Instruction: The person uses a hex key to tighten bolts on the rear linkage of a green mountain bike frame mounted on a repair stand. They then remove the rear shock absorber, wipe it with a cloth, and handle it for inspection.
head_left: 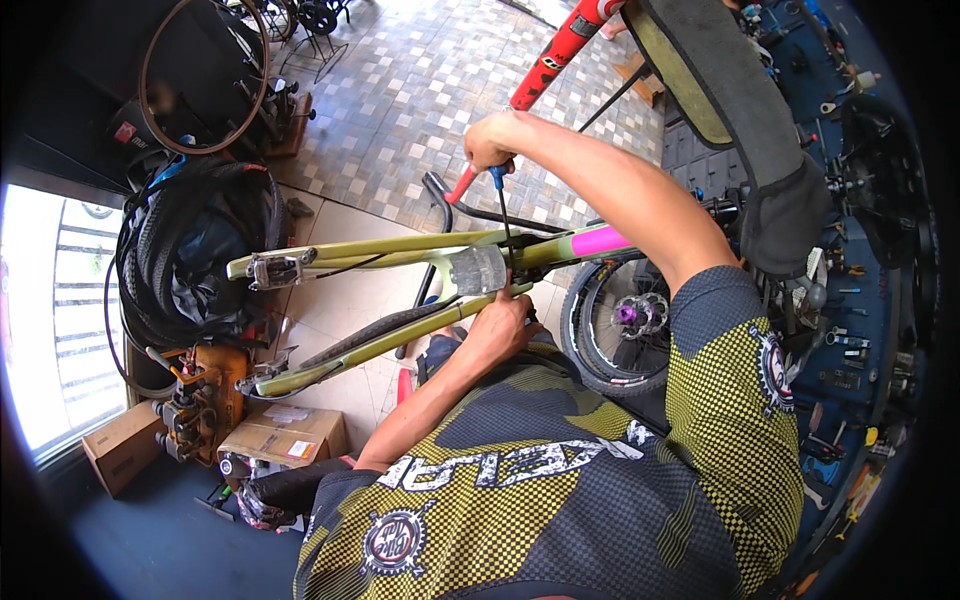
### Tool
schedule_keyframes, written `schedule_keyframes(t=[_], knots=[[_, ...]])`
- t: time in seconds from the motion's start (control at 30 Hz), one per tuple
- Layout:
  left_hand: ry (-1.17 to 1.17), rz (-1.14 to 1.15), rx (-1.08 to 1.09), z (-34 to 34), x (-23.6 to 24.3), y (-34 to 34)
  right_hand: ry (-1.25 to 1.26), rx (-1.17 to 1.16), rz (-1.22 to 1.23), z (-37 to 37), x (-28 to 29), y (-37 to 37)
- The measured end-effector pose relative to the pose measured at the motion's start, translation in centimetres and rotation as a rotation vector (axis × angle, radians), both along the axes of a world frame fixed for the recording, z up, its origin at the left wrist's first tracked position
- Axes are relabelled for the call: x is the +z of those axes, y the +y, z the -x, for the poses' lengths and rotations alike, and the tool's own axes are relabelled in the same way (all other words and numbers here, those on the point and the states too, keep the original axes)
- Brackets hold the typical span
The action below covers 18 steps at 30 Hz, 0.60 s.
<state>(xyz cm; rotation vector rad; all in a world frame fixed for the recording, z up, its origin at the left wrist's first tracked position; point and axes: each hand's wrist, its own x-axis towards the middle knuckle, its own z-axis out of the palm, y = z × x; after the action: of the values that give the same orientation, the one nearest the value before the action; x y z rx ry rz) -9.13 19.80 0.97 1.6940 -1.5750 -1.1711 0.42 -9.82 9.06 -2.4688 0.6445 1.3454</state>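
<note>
The right hand point(490, 140), upper centre of the picture, is closed around the blue handle of a slender tool point(498, 178), whose dark shaft points down to the bicycle frame. The left hand point(502, 328), just below centre, has its fingers bent with the index finger extended against the lower green arm; from my remote view I cannot tell whether thumb and fingers pinch anything. The olive-green bicycle frame point(420, 243) lies across the middle of the picture, its two rear arms reaching left and a pink section point(602, 239) running right. A grey curved guard point(478, 271) spans the arms beside the hands.

Handling: I judge the frame stiff and moderate in weight, awkward more from length than from mass, and liable to swing if pushed at the far-left ends. The smooth paint may slip under damp fingers, and could scratch. I would steady it by the thick arms near the central joint, clear of the thin dark cable point(358, 266), and hold the tool by its handle only.
</note>
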Motion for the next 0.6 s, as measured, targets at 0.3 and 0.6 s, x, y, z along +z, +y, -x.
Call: schedule_keyframes(t=[0.3, 0.6], knots=[[-0.006, -0.035, -0.005, -0.3, 0.5, 0.0, 0.171, -0.065, -0.231, 2.2, 3.8, -2.9], [-0.038, 0.028, -0.004, -0.1, -0.2, 0.0, -0.036, 0.227, -0.104, 4.6, 3.0, -3.7]])
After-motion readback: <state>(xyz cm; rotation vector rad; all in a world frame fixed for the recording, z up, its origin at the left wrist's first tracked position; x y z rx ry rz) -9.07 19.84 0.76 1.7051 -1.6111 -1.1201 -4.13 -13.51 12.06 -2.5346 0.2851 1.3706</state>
